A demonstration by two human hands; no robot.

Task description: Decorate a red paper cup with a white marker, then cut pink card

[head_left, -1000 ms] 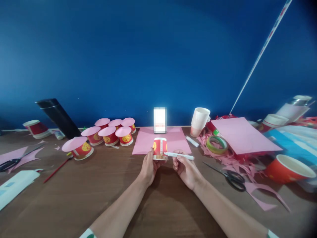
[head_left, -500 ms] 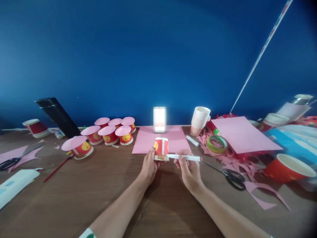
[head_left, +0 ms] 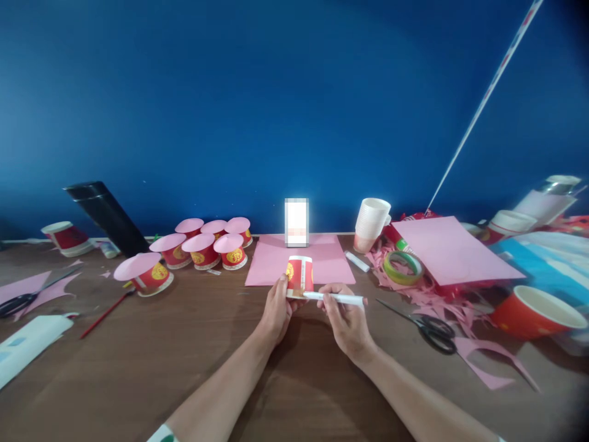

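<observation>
Cup [head_left: 301, 273] in left grip [head_left: 276, 312]

The cup [head_left: 300, 273] is showing red, with a yellow round picture and a white stripe. The pen [head_left: 341, 299] is looking white. The middle sheet [head_left: 271, 261] is looking pink, the wall [head_left: 276, 110] is showing blue, and the table [head_left: 184, 344] is looking brown.

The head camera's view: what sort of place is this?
Probably a craft table against a blue wall; home, school or workshop, I can't tell. It shows in the pink-topped red cups, the scissors beside pink paper scraps, and the white pen in the right hand.
</observation>
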